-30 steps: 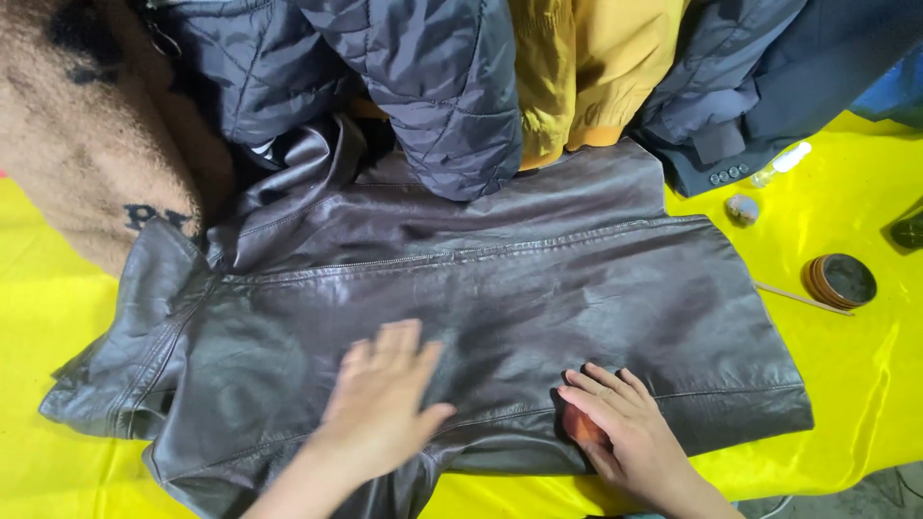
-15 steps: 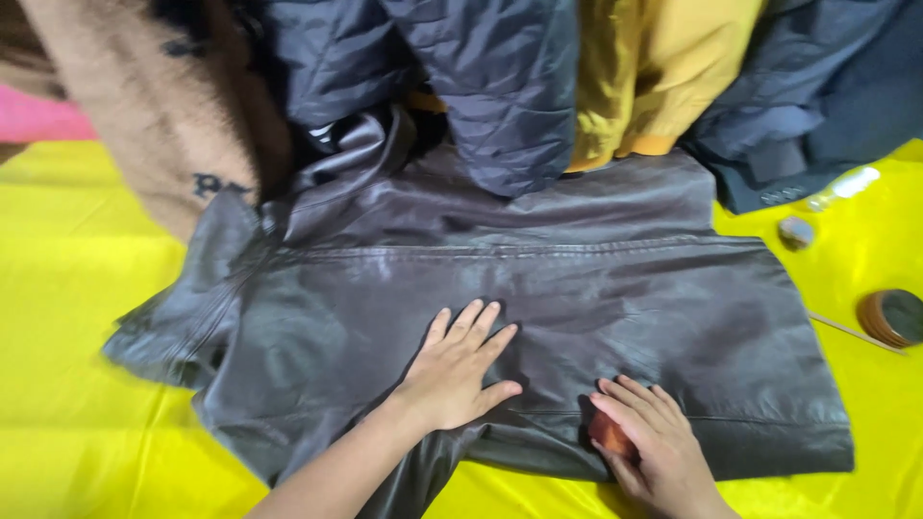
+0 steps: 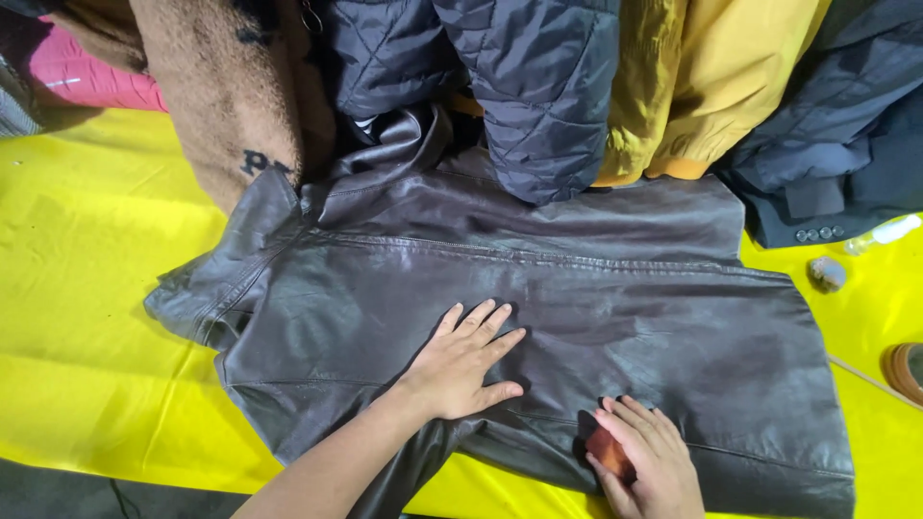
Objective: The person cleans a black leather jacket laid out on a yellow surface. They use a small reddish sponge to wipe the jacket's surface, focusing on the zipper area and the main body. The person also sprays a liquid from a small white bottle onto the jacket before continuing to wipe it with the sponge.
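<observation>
My left hand lies flat and open, pinning the jacket on the yellow cloth; right hand grips the pad. Best rub small, even circles.

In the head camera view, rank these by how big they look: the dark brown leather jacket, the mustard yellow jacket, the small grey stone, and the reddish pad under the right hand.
1. Dark brown leather jacket, largest.
2. Mustard yellow jacket, partly cut off.
3. and 4. Reddish pad and small grey stone: they look alike, and the right hand partly covers the pad, so unranked.
</observation>
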